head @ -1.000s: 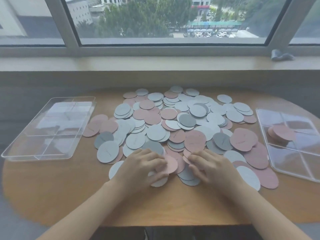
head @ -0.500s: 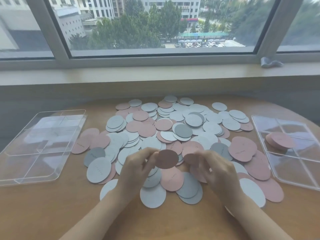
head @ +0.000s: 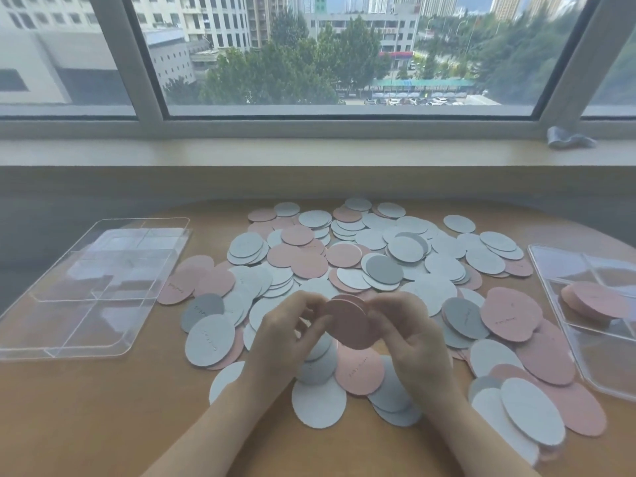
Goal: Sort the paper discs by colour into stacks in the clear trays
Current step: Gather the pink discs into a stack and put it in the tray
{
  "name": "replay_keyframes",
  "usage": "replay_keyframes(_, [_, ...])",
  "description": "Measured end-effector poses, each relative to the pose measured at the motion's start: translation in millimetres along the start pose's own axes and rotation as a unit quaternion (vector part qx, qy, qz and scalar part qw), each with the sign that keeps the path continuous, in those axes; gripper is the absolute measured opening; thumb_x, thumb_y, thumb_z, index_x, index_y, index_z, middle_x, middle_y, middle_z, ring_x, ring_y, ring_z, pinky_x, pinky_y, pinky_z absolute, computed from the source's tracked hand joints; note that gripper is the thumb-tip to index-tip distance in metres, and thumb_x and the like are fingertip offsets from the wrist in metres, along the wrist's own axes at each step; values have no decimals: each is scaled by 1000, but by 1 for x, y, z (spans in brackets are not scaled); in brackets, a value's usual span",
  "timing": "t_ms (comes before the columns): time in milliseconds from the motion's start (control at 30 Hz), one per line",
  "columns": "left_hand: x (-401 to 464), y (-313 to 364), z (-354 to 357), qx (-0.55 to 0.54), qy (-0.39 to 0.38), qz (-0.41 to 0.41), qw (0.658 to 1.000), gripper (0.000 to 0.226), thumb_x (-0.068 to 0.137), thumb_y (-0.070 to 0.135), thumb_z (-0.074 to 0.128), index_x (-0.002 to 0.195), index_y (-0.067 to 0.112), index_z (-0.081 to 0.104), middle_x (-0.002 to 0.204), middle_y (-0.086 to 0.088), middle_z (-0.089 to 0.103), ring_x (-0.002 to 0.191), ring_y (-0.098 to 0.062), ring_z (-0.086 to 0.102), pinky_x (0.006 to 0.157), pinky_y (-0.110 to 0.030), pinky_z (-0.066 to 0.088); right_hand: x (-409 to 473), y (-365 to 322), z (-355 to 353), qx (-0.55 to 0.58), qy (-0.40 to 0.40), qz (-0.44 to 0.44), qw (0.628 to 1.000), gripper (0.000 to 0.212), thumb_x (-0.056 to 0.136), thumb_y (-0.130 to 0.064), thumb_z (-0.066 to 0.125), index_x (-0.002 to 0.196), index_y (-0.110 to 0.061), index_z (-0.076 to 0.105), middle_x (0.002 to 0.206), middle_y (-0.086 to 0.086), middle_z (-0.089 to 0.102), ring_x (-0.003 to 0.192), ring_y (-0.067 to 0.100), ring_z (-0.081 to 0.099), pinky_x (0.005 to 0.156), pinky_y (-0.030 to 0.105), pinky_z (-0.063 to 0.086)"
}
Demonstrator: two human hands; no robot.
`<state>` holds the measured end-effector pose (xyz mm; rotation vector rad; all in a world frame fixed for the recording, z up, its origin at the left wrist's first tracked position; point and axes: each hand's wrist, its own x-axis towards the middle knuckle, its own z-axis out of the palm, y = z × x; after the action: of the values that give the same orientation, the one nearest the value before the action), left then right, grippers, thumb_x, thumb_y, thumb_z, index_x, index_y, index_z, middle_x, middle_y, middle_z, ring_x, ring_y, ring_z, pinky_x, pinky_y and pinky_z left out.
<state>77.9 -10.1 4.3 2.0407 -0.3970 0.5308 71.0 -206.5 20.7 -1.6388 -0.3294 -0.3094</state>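
Both hands pinching pink discs over the pile.
I see left hand (head: 280, 333) and right hand (head: 411, 333) fingers clamped on tilted pink discs (head: 347, 325); loose pile (head: 378, 256) covers counter (head: 103, 425), trays flank: left tray (head: 62, 351), right tray (head: 605, 380).

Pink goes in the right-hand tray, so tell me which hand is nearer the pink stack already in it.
Right. The right hand is nearer the pink stack; the left hand is farther off, across the held pink discs.

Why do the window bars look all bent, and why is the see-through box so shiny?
Head view: the wide lens bends the window frame outward at the edges; daylight from the window glares off the left clear tray; discs near the bottom corner look blurry.
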Motion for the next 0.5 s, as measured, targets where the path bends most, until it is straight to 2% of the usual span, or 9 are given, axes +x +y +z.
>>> replay_keyframes(133, [-3,0,4,-26,8,11,1000,28,87,18,73,106,28,55,106,11,57,76,-13,66,64,-25,54,0,-1,-2,18,-21,4,1000,24,92,12,58,102,-8,67,94,-6,71,81,23,71,68,34,59])
replay_keyframes(200, [-4,-3,3,-31,-1,-7,999,40,86,17,76,115,31,53,112,11,58,75,-15,67,65,-27,55,0,0,-3,4,-42,-8,999,25,92,14,57,101,-7,66,92,-9,70,81,22,71,68,35,59])
replay_keyframes(267, [-3,-6,2,-8,-21,-8,1000,48,85,13,77,125,28,55,110,15,63,78,-12,67,67,-27,55,0,1,-3,-30,-60,-32,997,28,92,14,56,99,-12,65,89,-13,67,79,16,69,69,32,57])
replay_keyframes(333, [-2,-7,2,23,-46,18,999,38,86,13,74,119,28,63,101,17,65,81,-8,66,66,-26,54,-1,4,-3,-80,-78,-44,993,28,93,5,60,102,-21,64,90,-16,67,83,12,68,73,27,55])
replay_keyframes(433, [-3,-5,2,49,-83,57,994,14,91,27,65,105,26,67,93,15,63,83,-6,62,68,-20,48,-2,11,-3,-154,-100,-55,981,23,88,-14,67,107,-25,63,96,-22,69,90,3,67,77,14,48])
replay_keyframes(500, [-5,-7,2,66,-97,54,992,16,91,33,61,104,27,68,90,17,63,84,-4,59,71,-18,45,-2,16,-4,-214,-100,-74,969,18,90,-16,62,106,-23,66,98,-26,67,88,-4,64,74,7,43])
